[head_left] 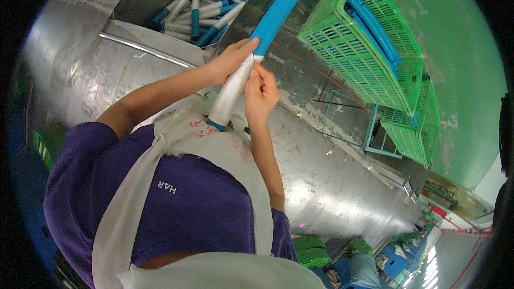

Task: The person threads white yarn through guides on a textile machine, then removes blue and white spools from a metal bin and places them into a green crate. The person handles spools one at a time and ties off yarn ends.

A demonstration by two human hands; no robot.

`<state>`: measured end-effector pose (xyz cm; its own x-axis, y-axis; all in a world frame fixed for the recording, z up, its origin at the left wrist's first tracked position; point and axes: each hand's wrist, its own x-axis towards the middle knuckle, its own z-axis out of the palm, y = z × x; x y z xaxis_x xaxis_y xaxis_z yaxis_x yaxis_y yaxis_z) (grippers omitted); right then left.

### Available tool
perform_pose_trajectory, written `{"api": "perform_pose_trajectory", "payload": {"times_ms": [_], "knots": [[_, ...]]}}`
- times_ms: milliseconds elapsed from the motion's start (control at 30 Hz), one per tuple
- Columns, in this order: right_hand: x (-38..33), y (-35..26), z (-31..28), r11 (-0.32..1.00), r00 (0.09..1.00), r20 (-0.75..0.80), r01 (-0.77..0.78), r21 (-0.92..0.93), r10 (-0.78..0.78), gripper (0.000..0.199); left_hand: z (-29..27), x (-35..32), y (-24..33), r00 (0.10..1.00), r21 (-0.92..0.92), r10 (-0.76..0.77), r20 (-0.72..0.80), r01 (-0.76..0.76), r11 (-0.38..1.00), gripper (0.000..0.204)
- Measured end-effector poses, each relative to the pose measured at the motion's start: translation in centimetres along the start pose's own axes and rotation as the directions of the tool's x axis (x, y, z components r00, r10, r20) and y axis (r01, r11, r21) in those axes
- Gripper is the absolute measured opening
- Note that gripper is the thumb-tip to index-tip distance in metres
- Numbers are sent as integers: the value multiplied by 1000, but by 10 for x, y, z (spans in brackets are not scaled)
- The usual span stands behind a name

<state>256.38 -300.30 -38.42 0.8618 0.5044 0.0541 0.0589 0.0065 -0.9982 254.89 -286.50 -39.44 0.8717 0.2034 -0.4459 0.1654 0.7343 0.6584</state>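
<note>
A long yarn bobbin (pixel 231 92) slants up and away from my apron. Its far half is a bare blue tube with a flared end, and its near half is wound with white yarn. My left hand (pixel 234 63) is closed around it where the blue meets the white, thumb along the tube. Close against the same spot, my right hand (pixel 261 95) has its fingers pinched together. A thin dark line shows at those fingertips, too small to name. The bobbin's near blue end rests by the white apron (pixel 187 139).
Ahead to the left, a metal bin (pixel 144 32) holds several white-and-blue bobbins (pixel 201 13). To the right, a green crate (pixel 348 45) with blue tubes stands above a second green crate (pixel 409 134) and a metal frame (pixel 369 131). Green and blue goods lie at the lower right.
</note>
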Motion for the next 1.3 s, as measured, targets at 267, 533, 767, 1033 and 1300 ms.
{"api": "perform_pose_trajectory", "payload": {"times_ms": [267, 533, 767, 1033, 1300], "knots": [[-51, 11, -20, 954, 932, 218, -299, 12, 289, 20, -12, -39, -36, 944, -154, -67, -322, 18, 988, 56], [-55, -16, -44, 943, 929, 201, -278, -182, 312, 25, -46, 7, 30, 865, 70, 373, -335, -372, 926, 49], [36, -106, -103, -2, 668, 674, 710, -704, -316, 35, -12, 15, -50, 757, 734, 420, 500, -628, 258, 71], [14, -99, -162, -431, 743, 576, 668, -606, 341, 38, 20, 46, -117, 599, 601, 122, 792, -799, 16, 69], [-48, -53, -218, -474, 918, 261, 379, -795, 298, 35, -39, 98, -189, 985, 942, -137, 109, -59, 330, 89]]}}
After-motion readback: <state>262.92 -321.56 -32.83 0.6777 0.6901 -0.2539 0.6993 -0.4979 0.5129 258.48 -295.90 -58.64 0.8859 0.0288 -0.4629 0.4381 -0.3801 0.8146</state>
